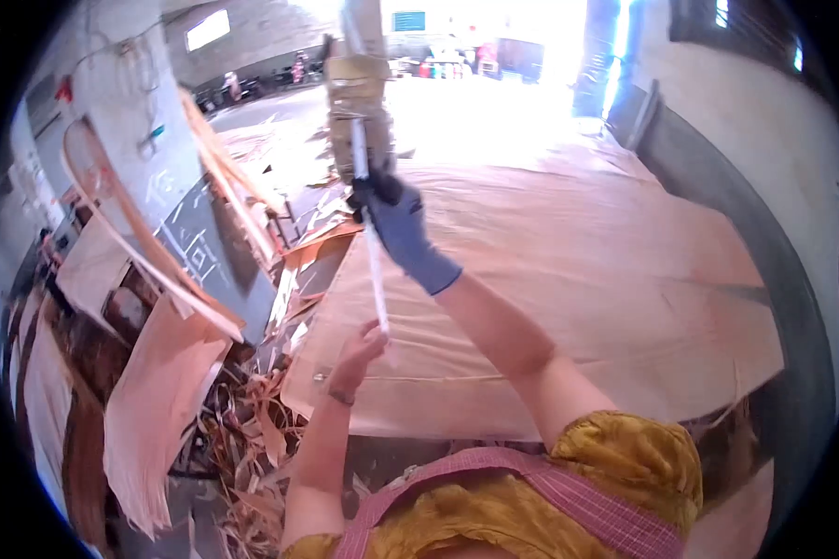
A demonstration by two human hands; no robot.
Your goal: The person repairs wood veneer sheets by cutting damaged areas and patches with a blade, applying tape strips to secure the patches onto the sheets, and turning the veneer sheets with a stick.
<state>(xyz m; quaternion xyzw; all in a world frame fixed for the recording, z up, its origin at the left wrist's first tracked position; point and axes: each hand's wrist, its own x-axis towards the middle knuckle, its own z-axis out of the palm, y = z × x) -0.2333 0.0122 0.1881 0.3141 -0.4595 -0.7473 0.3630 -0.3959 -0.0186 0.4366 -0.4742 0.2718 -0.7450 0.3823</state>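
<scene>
A long, narrow white strip [374, 270] runs down from beside an upright post [356, 93] toward my body. Whether it is tape or paper I cannot tell. My right hand [403, 228], in a blue-grey glove with dark fingers, is closed around the strip's upper part, close to the post. Bare, my left hand [362, 356] pinches the strip near its lower end. Beneath both hands lies a broad stack of thin, pinkish-tan wood veneer sheets [569, 279], its top sheet wrinkled.
Curled veneer scraps [256, 438] litter the floor at left. Larger veneer pieces [163, 401] lean there, near a grey board [219, 256] with chalk marks and a pillar [126, 102]. A wall [764, 121] bounds the right side. Strong light washes out the far end.
</scene>
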